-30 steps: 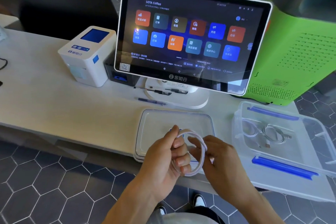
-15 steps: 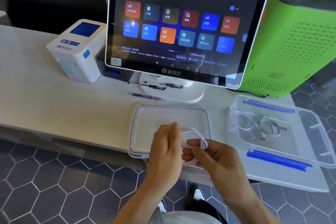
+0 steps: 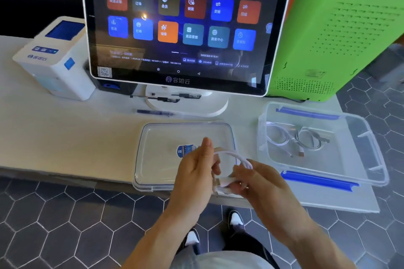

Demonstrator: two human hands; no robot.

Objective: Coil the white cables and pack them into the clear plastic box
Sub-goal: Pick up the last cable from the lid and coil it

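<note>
I count two coiled cables already in the box. Left hand and right hand both clamp a third cable, coiled, not yet packed.

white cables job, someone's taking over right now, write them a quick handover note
Left hand and right hand: both hold one white cable as a loose loop above the lid.
Clear plastic box: open, at the right of the table, two coiled cables inside.
Done: two cables packed.
Left: finish this coil and put it in the box.
</note>
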